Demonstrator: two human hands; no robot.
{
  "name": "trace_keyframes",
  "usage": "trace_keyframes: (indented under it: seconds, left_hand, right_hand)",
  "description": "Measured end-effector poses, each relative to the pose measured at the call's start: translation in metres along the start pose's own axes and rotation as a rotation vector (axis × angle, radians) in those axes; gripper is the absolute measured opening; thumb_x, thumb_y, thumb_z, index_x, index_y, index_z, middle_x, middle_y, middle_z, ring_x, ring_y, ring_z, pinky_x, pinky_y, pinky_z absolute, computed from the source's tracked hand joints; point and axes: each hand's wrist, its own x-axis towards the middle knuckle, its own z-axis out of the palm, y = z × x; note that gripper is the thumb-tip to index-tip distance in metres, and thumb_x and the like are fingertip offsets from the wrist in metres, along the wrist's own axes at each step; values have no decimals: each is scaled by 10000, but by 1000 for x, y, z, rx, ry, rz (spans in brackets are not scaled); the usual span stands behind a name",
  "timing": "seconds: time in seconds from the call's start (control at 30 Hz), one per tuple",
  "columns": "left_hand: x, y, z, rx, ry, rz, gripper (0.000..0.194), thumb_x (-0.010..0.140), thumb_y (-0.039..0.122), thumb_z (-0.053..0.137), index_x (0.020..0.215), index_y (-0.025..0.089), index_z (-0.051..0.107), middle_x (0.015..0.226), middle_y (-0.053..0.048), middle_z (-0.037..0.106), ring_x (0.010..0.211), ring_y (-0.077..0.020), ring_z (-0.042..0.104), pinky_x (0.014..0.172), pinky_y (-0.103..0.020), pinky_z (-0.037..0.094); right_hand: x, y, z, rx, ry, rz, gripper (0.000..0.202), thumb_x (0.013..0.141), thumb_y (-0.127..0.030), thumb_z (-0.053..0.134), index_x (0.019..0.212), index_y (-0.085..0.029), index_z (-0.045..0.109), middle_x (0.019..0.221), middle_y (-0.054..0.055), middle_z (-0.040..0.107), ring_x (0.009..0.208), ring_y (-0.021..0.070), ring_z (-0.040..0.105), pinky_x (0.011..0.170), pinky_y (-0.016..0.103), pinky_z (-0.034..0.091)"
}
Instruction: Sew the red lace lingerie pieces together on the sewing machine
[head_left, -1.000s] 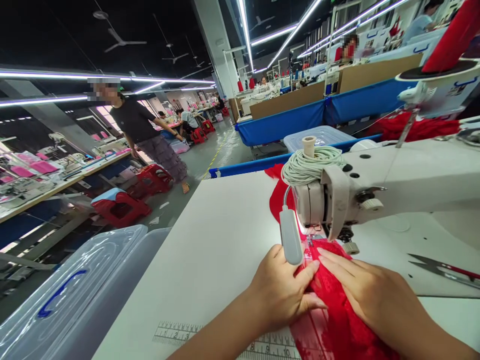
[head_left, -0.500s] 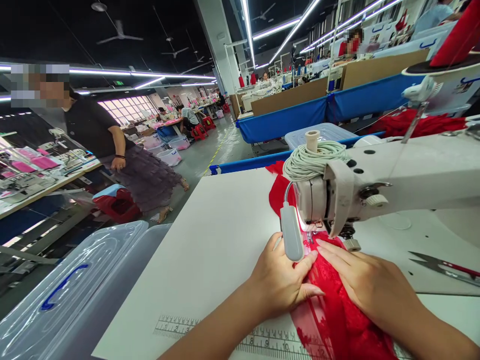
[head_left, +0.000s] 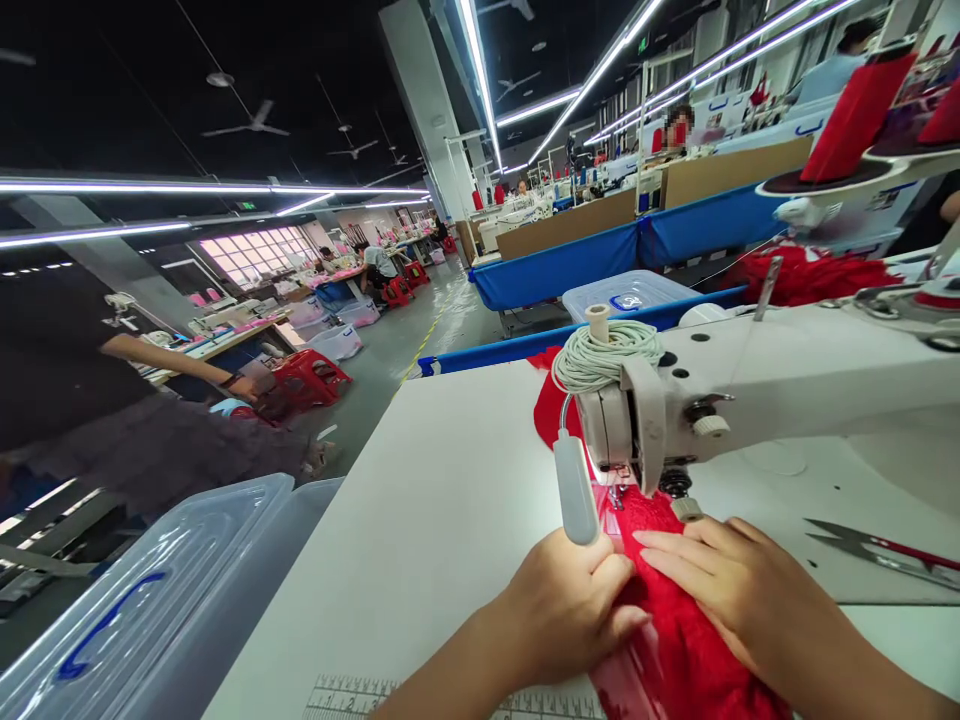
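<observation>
While both your hands rest at the front of the sewing machine (head_left: 810, 370), the red cloth (head_left: 675, 640) lies between and beneath them, to the right of your left hand (head_left: 562, 600) and under the fingers of your right hand (head_left: 739, 575). Its long axis runs away from you, slanting a little leftward, from the near edge of the view up to the presser foot (head_left: 616, 497), which sits just ahead of your fingertips. Your right hand has the fuller contact, its fingers stretched out on the cloth and clasping nothing; your left is curled at the cloth's left edge, though whether finger and thumb pinch the fabric cannot be told. Neither hand is clearly nearer the foot. Counted out, there are two hands, one machine, one presser foot, and one visible run of red cloth at your grip, with more red fabric showing beyond the machine head. One small grey lamp (head_left: 576, 490) hangs just ahead of your left hand, and one coil of pale cord (head_left: 600, 360) sits on the machine farther ahead. To the right of your right hand lies one pair of scissors (head_left: 877, 548); to the left of your left forearm, one ruler scale (head_left: 337, 695) runs along the white table (head_left: 420, 480), partly covered by that arm.
</observation>
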Motion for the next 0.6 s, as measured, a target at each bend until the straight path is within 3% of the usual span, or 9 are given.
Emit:
trace_keyframes:
  seconds: [0.13,0.27,0.4,0.6]
  left_hand:
    - [1,2,-2,11,-39,-17,578,1024,527,193,1213,104,539,838,-75,605,658,-193,557,564,-300,476]
    - [2,3,1,63,14,4,683,1007,572,119,1129,104,601,913,-114,623,649,-194,579,549,-316,486]
    - [1,5,3,153,118,45,732,995,607,142,1105,66,622,1138,-186,646,808,-238,645,632,-341,529]
    - [1,7,4,156,142,4,735,1000,595,132,1126,56,617,1046,-166,683,798,-235,644,618,-338,523]
  right_hand:
    - [-5,3,4,-13,-50,1,433,769,-1,482,1080,-237,671,1009,-8,732,794,156,580,661,299,429]
    - [-9,6,5,-12,-68,0,428,789,-13,481,1104,-238,664,995,-3,729,809,172,573,668,309,424]
    - [-9,6,3,-3,-99,-16,375,844,-45,469,1106,-234,660,997,2,725,809,182,567,667,312,421]
    - [-6,4,0,-17,-89,-9,329,875,-41,434,998,-234,672,910,4,721,766,174,565,655,301,410]
